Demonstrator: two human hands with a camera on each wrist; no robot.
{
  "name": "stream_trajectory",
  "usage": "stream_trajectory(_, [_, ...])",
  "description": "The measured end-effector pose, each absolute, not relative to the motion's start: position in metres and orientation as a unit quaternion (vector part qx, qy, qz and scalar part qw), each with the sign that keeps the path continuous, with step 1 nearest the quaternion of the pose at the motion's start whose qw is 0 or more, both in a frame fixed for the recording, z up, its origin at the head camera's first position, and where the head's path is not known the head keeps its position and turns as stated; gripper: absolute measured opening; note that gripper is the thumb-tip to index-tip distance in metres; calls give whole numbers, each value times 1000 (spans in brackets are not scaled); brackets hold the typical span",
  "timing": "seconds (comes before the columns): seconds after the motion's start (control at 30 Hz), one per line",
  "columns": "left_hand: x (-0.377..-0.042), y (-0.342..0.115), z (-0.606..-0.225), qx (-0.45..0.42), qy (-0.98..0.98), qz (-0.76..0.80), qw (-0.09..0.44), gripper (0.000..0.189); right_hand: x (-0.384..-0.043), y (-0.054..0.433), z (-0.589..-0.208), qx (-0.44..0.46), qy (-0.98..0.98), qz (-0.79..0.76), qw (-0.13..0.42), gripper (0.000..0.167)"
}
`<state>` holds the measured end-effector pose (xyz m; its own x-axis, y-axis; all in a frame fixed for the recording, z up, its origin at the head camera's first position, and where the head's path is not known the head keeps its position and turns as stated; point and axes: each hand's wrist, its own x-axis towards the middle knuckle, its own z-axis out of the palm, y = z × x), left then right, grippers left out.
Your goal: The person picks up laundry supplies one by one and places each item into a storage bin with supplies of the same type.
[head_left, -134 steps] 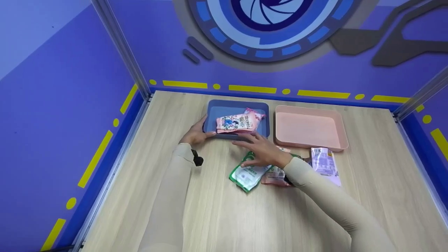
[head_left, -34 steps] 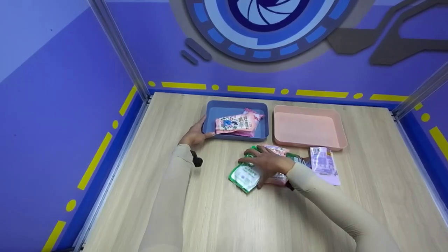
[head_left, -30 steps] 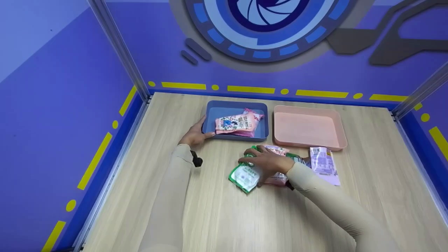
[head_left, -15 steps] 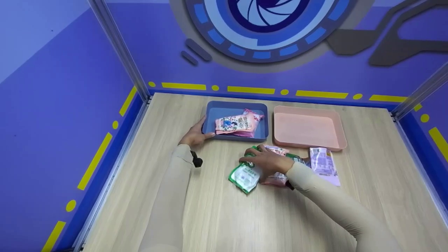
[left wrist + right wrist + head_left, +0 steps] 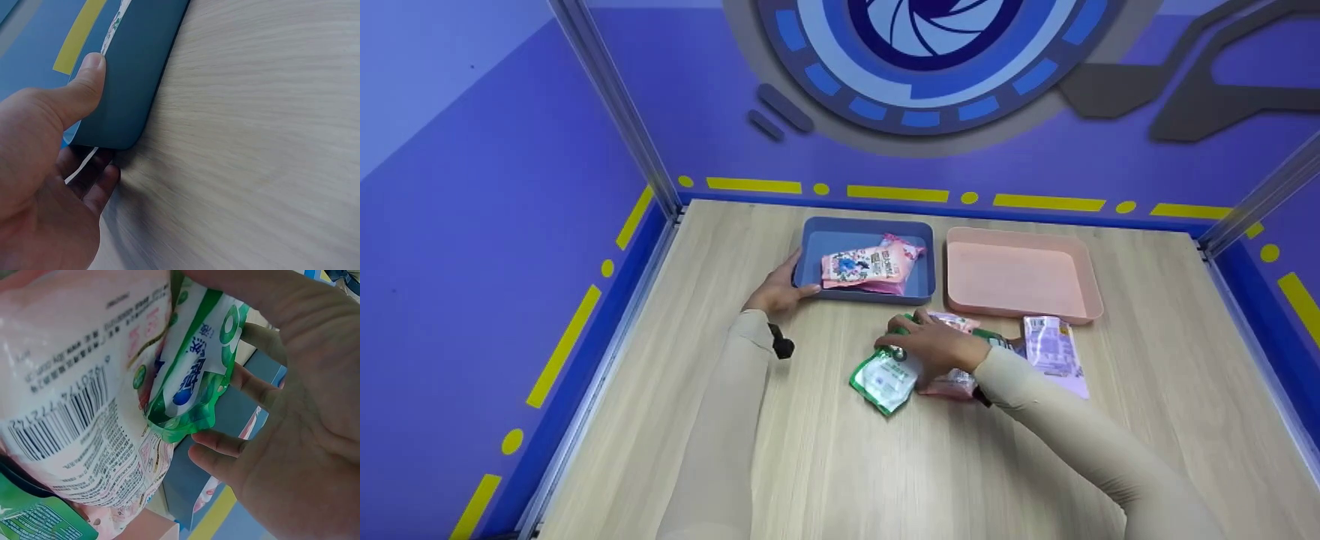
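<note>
My left hand (image 5: 780, 291) holds the front left corner of the blue tray (image 5: 840, 238), thumb on the rim and fingers beside the corner in the left wrist view. Inside that tray lie pink floral pouches (image 5: 870, 266). My right hand (image 5: 934, 346) curls round the upper part of a green-and-white refill pouch (image 5: 883, 384), whose lower end lies towards me on the table. In the right wrist view the fingers stand at the pouch's green edge (image 5: 211, 405); its far end is hidden. A pink pouch with a barcode (image 5: 56, 416) is close beside it, partly under the hand.
A pink tray (image 5: 1020, 274) stands right of the blue one. In front of it lie a purple pouch (image 5: 1051, 349) and a dark green pouch (image 5: 994, 339), partly hidden by the right arm. Blue walls border the wooden table (image 5: 840, 472).
My right hand has moved from the blue tray's front edge down to the green-and-white pouch, and its fingers have closed round it. The left hand has stayed at the tray.
</note>
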<state>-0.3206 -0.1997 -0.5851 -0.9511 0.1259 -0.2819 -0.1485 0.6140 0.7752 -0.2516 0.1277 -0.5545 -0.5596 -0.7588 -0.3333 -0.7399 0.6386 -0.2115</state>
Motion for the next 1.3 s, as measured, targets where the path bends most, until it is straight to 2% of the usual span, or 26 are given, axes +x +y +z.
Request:
stream_trajectory(0.43, [-322,-199,-586,-19,880,447,159,95,-252,129,-553,-425,883,-26,199,92])
stream_trajectory(0.77, [-322,-199,-586,-19,883,441,160,95,-251,130,-552,-431,882,-3,190,96])
stream_trajectory(1.3, [-321,-201,-588,-3,889,432,151,94,-250,132,-550,-424,885,1,190,89])
